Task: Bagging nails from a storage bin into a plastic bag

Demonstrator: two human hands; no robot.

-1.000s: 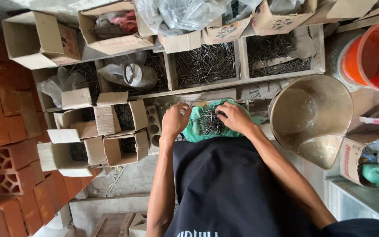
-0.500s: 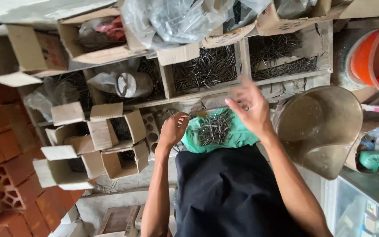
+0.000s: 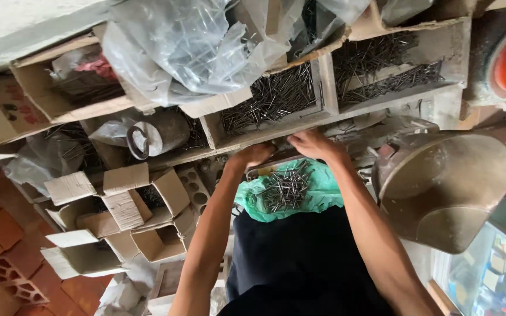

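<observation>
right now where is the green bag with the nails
In the head view the green bag lies at centre, just below both hands, left hand and right hand, with the metal scoop to its right.

Green plastic bag [image 3: 317, 193] on the lap, just below both hands, crumpled open with loose nails on it. Clear plastic bag [image 3: 188, 50] at top centre, bulging, nails inside, sagging over a torn brown cardboard box [image 3: 65, 96] at upper left, flaps open. Cluster of small open cardboard boxes [image 3: 118, 216] at left centre, tan, flaps up, some white-edged. Another clear bag [image 3: 42, 161] far left, crumpled. Small colourful packs [image 3: 487, 278] behind glass at bottom right, blurred. No signs or screens.
</observation>
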